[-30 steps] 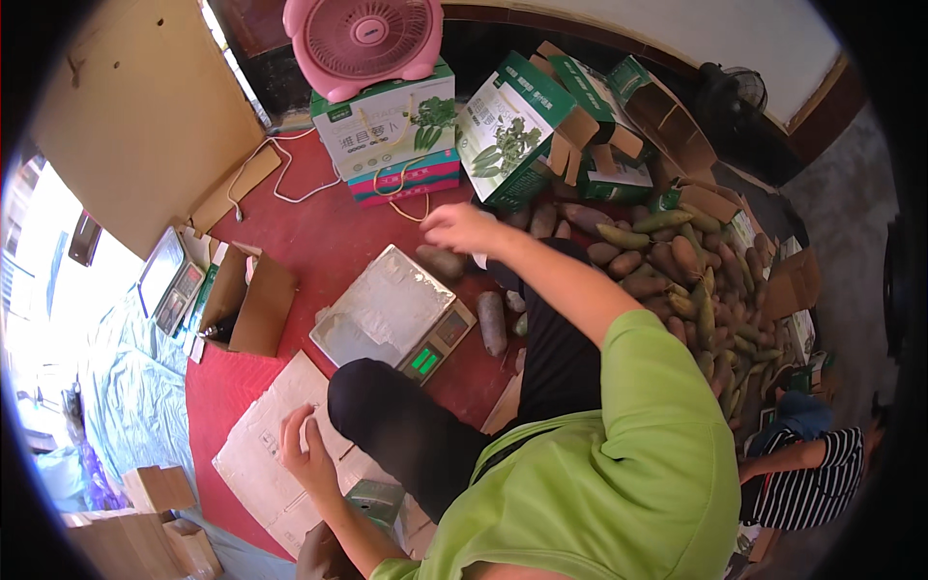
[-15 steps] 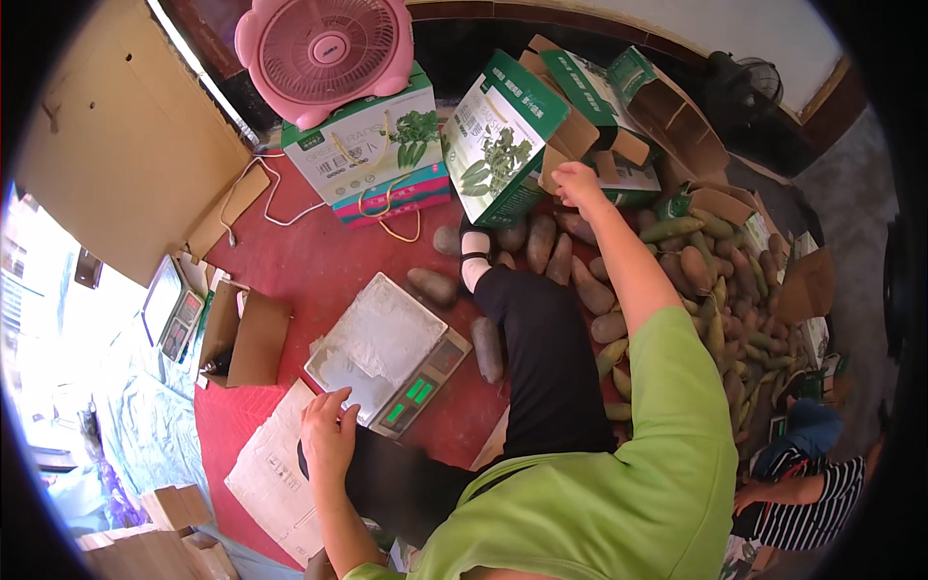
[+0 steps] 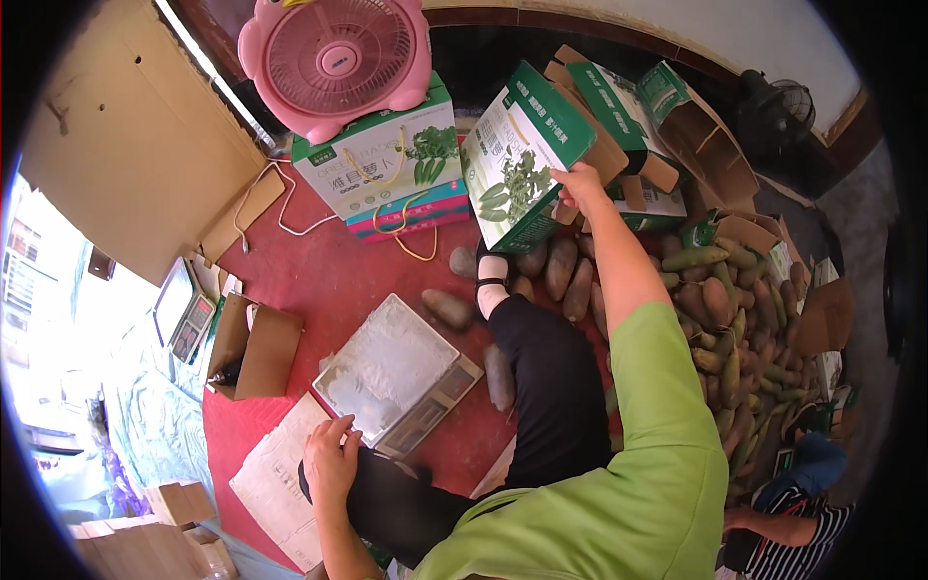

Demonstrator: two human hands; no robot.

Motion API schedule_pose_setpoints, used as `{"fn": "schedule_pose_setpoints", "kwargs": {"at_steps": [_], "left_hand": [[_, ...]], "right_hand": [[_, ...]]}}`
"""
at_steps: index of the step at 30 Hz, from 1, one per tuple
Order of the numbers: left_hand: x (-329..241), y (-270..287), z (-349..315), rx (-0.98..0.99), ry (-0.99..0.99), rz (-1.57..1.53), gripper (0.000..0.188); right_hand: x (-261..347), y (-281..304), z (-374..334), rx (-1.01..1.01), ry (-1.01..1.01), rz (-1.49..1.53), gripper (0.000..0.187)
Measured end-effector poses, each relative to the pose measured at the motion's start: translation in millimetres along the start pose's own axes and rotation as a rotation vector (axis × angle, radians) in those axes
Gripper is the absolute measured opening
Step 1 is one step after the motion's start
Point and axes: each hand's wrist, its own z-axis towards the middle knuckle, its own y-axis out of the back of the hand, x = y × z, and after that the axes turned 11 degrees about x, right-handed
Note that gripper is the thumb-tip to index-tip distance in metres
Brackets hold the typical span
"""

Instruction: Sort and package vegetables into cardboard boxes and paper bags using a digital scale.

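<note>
So the floor here is red (image 3: 280, 261), running left and nearer to me from the right hand's grip, with a pale wall (image 3: 706, 34) up beyond it. A big bare cardboard panel (image 3: 106, 155) leans far off to the left of the grip. Just right of it and nearer, there's a huge heap of root vegetables (image 3: 744, 319), green and reddish-brown all jumbled together.

Containers: the right hand (image 3: 578, 188) has its fingers closed on the edge of a green-and-white box (image 3: 507, 159), which sits tilted just left of the grip with its brown flaps hanging open; can't see what's inside. More opened boxes (image 3: 710, 145) crowd right behind. Left of the grip, a white-and-green carton (image 3: 377, 159) carries a pink fan (image 3: 338, 60) and rests on a blue-and-pink box (image 3: 447, 206). Well off to the left and nearer is a small brown carton (image 3: 271, 353) with something dark in it.

Nearer and left of the grip is a flat scale (image 3: 387, 372), nothing on its plate. The left hand (image 3: 332, 454) is loosely curled and unclosed beside it, holding nothing I can see.
</note>
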Motion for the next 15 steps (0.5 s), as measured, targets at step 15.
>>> {"fn": "schedule_pose_setpoints", "kwargs": {"at_steps": [15], "left_hand": [[1,2,-17,-0.082,-0.027,0.073,0.022]], "right_hand": [[8,66,-108,-0.23,0.281,-0.27,0.022]]}}
